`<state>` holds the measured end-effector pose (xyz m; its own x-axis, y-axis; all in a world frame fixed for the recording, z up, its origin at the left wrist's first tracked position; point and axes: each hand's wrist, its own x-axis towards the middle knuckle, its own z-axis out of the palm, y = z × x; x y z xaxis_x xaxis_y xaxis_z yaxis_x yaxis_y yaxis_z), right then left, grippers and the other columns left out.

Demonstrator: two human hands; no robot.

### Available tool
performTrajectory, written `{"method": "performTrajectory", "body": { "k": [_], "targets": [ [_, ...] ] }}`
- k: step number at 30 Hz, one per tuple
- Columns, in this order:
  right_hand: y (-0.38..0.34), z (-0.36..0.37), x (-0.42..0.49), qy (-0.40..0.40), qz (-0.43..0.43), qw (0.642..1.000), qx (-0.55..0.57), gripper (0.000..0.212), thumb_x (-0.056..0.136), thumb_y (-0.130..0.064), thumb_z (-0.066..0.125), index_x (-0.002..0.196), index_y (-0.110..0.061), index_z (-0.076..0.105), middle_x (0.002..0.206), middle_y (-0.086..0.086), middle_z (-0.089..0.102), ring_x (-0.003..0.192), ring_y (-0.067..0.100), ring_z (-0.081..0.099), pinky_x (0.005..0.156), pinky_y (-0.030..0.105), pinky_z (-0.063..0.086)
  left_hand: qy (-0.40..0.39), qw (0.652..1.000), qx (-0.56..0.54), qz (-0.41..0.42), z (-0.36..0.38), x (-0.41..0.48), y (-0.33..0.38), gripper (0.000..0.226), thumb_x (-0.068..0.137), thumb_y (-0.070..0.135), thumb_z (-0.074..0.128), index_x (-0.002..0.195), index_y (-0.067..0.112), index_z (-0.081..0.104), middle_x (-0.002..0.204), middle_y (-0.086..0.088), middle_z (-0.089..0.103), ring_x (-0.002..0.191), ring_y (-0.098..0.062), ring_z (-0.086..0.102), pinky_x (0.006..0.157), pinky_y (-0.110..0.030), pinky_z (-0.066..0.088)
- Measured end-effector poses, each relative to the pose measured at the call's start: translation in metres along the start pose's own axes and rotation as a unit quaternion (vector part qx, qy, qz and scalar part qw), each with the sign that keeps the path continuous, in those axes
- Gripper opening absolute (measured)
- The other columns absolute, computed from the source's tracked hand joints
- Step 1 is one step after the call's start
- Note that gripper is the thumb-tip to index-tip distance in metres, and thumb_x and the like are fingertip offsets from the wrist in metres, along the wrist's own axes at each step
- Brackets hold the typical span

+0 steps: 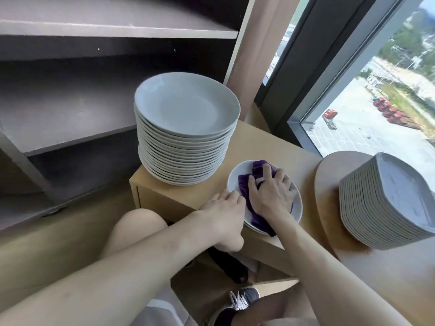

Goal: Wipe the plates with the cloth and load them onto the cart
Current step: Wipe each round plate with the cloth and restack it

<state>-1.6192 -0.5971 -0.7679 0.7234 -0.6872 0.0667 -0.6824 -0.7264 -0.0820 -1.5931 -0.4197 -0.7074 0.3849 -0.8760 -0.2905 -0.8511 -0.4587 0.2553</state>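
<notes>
A single white plate (236, 176) lies on the low wooden table (266, 142). A purple cloth (244, 184) is spread inside it. My right hand (270, 194) presses on the cloth with curled fingers bunching the fabric. My left hand (223, 215) grips the plate's near left rim, thumb under the table edge side. Behind the plate rises a tall stack of round white plates (186, 128). At the right, a stack of squarish grey plates (386, 201) sits on an oval wooden board (329, 175).
A dark grey shelved cart (70, 114) stands at the left, its shelves bare. A window (376, 90) runs along the right behind the table. My knees and a sneaker (242, 300) are below the table's front edge.
</notes>
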Motion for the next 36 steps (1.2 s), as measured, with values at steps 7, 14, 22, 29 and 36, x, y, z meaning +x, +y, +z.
{"method": "performTrajectory", "body": {
  "k": [7,14,22,29,36],
  "targets": [
    [0.006,-0.007,-0.007,-0.062,-0.092,0.992,0.067,0.043,0.099,-0.051,0.039,0.141,-0.048,0.044,0.138,-0.002,0.046,0.129,0.028,0.038,0.105,0.051,0.031,-0.028,0.999,-0.017,0.0,0.002,-0.001,-0.001,0.057,0.086,0.027,0.06,0.134,0.011,0.033,0.14,-0.008,0.031,0.143,-0.03,0.023,0.119,-0.04,0.025],
    [0.015,-0.019,-0.029,-0.122,-0.166,0.976,0.077,0.044,0.099,-0.051,0.045,0.144,-0.049,0.045,0.132,-0.006,0.045,0.126,0.021,0.038,0.109,0.044,0.028,0.025,1.0,-0.008,-0.006,-0.004,-0.001,-0.003,0.046,0.092,0.023,0.055,0.134,0.015,0.04,0.134,-0.007,0.04,0.13,-0.027,0.042,0.098,-0.037,0.037],
    [0.025,-0.023,-0.058,-0.072,-0.141,0.986,0.041,0.044,0.098,-0.054,0.043,0.142,-0.046,0.043,0.124,-0.003,0.048,0.119,0.024,0.045,0.1,0.045,0.037,0.038,0.999,-0.006,-0.007,-0.007,-0.006,0.002,0.035,0.095,0.021,0.051,0.128,0.017,0.044,0.133,-0.003,0.043,0.126,-0.025,0.046,0.092,-0.035,0.037],
    [0.05,-0.02,-0.04,-0.014,-0.055,0.998,-0.033,0.04,0.099,-0.052,0.037,0.135,-0.038,0.045,0.134,0.003,0.051,0.126,0.029,0.044,0.103,0.05,0.033,0.037,0.999,0.025,-0.007,-0.003,-0.004,0.005,0.04,0.093,0.02,0.051,0.132,0.016,0.043,0.13,-0.005,0.044,0.123,-0.026,0.047,0.099,-0.041,0.04],
    [0.031,-0.008,-0.016,0.03,-0.02,0.998,-0.044,0.038,0.097,-0.05,0.037,0.126,-0.031,0.053,0.123,0.006,0.056,0.115,0.03,0.048,0.093,0.05,0.036,0.052,0.998,-0.031,-0.003,0.007,0.003,0.002,0.032,0.096,0.025,0.054,0.125,0.015,0.044,0.124,-0.006,0.039,0.115,-0.027,0.046,0.084,-0.031,0.029]
  ]
}}
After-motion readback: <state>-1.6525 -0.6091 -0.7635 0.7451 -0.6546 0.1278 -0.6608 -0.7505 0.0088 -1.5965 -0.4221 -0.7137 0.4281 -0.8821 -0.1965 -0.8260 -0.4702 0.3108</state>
